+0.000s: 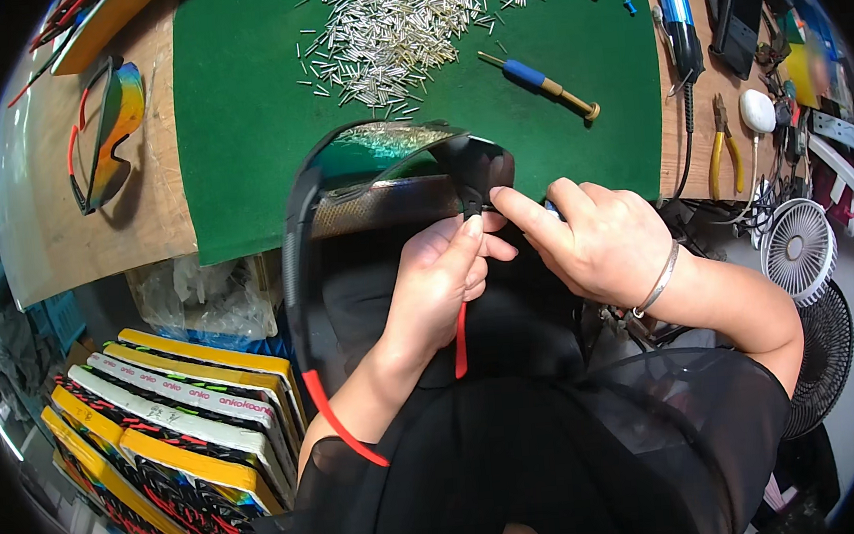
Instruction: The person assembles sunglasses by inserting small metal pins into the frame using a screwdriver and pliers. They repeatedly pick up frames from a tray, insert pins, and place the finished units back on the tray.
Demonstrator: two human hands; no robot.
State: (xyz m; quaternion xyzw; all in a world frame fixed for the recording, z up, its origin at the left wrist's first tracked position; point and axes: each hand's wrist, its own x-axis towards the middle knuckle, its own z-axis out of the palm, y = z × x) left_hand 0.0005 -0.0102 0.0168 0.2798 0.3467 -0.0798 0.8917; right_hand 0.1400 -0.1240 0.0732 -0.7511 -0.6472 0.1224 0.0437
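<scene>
My left hand pinches a pair of sport sunglasses at the hinge beside the lens. The glasses have a dark mirrored lens, and one black arm with a red tip curves down on the left. The other red tip hangs below my left fingers. My right hand is closed around a screwdriver, mostly hidden, with a bit of blue handle showing. Its index finger points at the hinge, where a thin shaft meets the frame. The exact contact is too small to make out.
Many small metal pins lie heaped on a green mat. A blue-and-brass screwdriver lies to their right. Other sunglasses rest at left. Pliers, a blue power tool and a fan are at right. Boxes stand lower left.
</scene>
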